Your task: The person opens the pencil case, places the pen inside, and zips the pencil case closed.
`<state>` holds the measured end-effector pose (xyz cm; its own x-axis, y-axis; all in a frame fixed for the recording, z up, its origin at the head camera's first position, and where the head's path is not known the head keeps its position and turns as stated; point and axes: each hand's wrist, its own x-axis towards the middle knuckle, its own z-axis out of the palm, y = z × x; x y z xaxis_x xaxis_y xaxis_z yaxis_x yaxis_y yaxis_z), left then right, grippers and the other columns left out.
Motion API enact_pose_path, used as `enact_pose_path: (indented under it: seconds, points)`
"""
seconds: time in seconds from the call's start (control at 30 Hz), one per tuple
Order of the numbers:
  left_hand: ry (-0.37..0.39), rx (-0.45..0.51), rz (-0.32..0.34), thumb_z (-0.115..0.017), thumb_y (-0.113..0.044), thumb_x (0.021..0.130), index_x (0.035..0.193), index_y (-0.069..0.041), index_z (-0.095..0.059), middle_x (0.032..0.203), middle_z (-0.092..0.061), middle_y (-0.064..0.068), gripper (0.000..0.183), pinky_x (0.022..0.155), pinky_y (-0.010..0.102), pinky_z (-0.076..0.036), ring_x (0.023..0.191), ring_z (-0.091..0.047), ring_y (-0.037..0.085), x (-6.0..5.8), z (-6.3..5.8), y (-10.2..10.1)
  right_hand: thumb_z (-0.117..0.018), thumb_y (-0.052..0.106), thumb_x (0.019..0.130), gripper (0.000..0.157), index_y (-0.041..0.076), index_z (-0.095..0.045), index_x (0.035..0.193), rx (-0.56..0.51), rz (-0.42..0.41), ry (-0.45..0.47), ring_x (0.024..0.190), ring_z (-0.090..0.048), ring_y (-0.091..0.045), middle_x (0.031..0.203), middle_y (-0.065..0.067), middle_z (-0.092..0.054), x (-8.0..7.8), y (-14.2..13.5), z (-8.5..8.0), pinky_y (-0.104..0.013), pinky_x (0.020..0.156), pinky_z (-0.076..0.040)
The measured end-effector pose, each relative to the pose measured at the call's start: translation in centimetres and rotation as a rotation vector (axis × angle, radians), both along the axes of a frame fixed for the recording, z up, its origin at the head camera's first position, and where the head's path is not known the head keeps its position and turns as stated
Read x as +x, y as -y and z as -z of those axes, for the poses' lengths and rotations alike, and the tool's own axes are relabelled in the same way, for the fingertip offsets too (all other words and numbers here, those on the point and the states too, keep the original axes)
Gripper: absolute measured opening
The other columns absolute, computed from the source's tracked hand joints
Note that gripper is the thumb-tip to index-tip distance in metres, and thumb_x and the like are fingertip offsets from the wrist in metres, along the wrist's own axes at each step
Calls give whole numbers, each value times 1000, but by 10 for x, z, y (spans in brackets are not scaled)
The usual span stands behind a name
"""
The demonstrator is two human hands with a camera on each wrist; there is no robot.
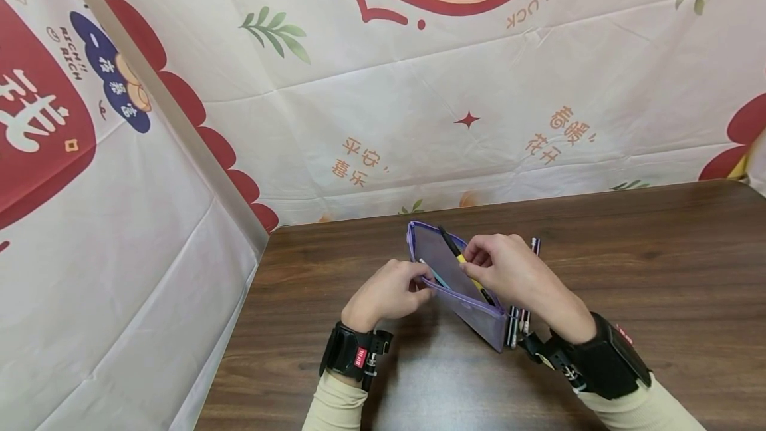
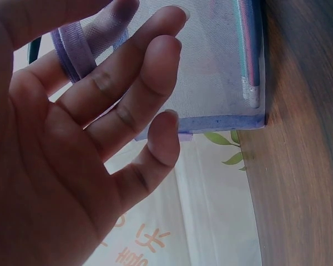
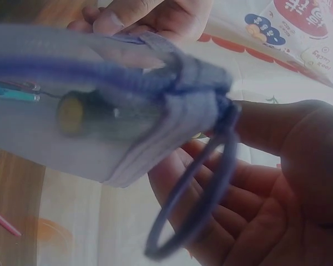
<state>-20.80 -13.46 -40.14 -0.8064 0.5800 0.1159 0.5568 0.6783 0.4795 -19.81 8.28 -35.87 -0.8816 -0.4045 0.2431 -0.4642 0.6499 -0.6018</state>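
A purple mesh pencil case [image 1: 487, 324] stands with its top spread apart above the table. My left hand [image 1: 389, 291] pinches the near rim between thumb and fingers; its other fingers lie against the mesh in the left wrist view. My right hand [image 1: 514, 271] pinches a black-and-yellow marker [image 1: 453, 246] that slants into the case, its dark end [image 3: 86, 113] showing through the mesh in the right wrist view. A teal pen [image 1: 439, 277] lies inside. Pencils [image 2: 252, 66] show along the case's side in the left wrist view. A purple loop [image 3: 227, 166] hangs from the zipper end.
Several dark-striped pencils [image 1: 513, 328] lie on the brown wooden table [image 1: 658, 271], partly hidden by the case and right hand. A printed white cloth [image 1: 419, 105] hangs behind the table, and another cloth-covered panel [image 1: 149, 271] stands at the left.
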Motion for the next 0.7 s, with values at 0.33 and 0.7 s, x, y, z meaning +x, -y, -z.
enact_pose_path:
  seconds: [0.33,0.7]
  points:
    - [2,1,7,-64,-18,86,85,-15,-66,73,-61,-7,4,55,16,-44,64,-54,4,0,0,0,-68,10,82,5,5,-67,80,8,14,-1,63,-58,-11,70,-3,-66,-1,2,2,-32,56,-52]
    - [8,1,3,-64,-19,86,84,-15,-65,72,-60,-7,4,54,17,-43,63,-54,5,0,0,0,-69,11,81,7,4,-68,82,41,38,4,63,-59,-12,71,-4,-67,-3,3,4,-34,57,-52]
